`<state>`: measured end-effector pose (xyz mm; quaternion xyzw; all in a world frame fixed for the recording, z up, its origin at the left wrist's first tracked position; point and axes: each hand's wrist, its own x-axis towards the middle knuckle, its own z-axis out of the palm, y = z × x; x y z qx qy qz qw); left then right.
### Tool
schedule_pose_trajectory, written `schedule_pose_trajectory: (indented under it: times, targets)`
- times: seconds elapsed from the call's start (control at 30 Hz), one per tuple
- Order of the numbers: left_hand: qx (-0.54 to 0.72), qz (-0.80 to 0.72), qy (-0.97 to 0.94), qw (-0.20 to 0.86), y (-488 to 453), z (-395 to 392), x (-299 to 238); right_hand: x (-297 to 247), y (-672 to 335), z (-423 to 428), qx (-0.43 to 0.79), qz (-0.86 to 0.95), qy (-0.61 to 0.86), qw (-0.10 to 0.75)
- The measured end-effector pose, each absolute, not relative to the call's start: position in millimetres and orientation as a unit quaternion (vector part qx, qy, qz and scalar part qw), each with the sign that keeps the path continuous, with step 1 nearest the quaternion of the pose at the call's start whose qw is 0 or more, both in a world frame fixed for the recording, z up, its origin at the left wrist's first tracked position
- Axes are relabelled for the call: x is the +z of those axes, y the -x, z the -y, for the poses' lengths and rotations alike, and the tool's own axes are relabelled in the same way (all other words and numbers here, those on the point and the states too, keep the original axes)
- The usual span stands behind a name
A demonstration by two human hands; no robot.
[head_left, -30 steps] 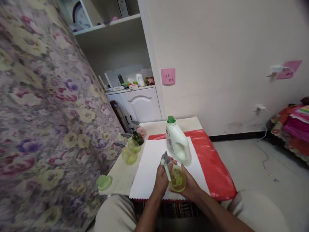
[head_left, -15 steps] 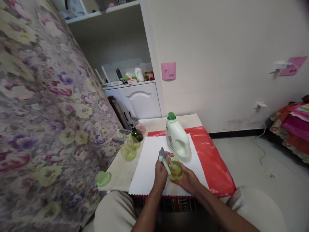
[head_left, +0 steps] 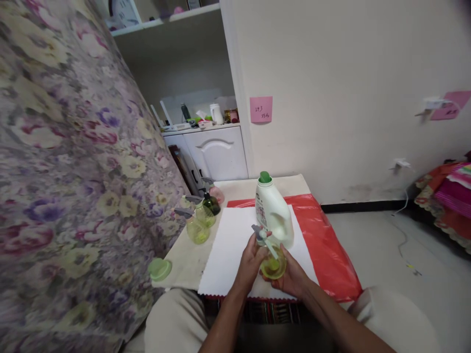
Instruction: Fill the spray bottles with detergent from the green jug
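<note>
My right hand (head_left: pixel 290 274) cups a small yellow-green transparent spray bottle (head_left: pixel 273 266) above the white cloth (head_left: pixel 231 250). My left hand (head_left: pixel 252 257) grips the bottle's grey-and-pale-green spray head (head_left: pixel 262 235), whose tube slants down into the bottle. Just behind my hands stands a white detergent jug (head_left: pixel 274 215) with a green cap.
Several other small spray bottles (head_left: pixel 200 223) stand at the table's left edge by the floral fabric (head_left: pixel 66 171). A green lid (head_left: pixel 160 268) lies at the near left corner. A red plastic sheet (head_left: pixel 327 245) covers the table's right side. A white cabinet (head_left: pixel 215 154) stands behind.
The spray head has tilted to the right over the bottle's mouth, and both hands have shifted slightly right with the bottle.
</note>
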<state>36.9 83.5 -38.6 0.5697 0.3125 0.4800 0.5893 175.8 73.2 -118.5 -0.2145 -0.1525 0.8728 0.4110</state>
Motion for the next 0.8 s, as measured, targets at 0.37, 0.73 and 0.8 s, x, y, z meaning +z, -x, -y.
schedule_pose_trajectory:
  times: [0.37,0.73,0.8]
  targets:
    - [0.495,-0.383,-0.540,0.563,-40.3,-75.3,-35.4,-127.1,-173.5,-61.4,0.889,0.166,0.238,0.355]
    - [0.484,-0.367,-0.620,0.496,-49.1,-64.6,-57.2,-130.4,-179.7,-55.2,0.880,0.166,0.239,0.374]
    - [0.482,-0.364,-0.624,0.496,-49.6,-64.6,-57.9,-129.4,-183.0,-54.1,0.879,0.164,0.244,0.375]
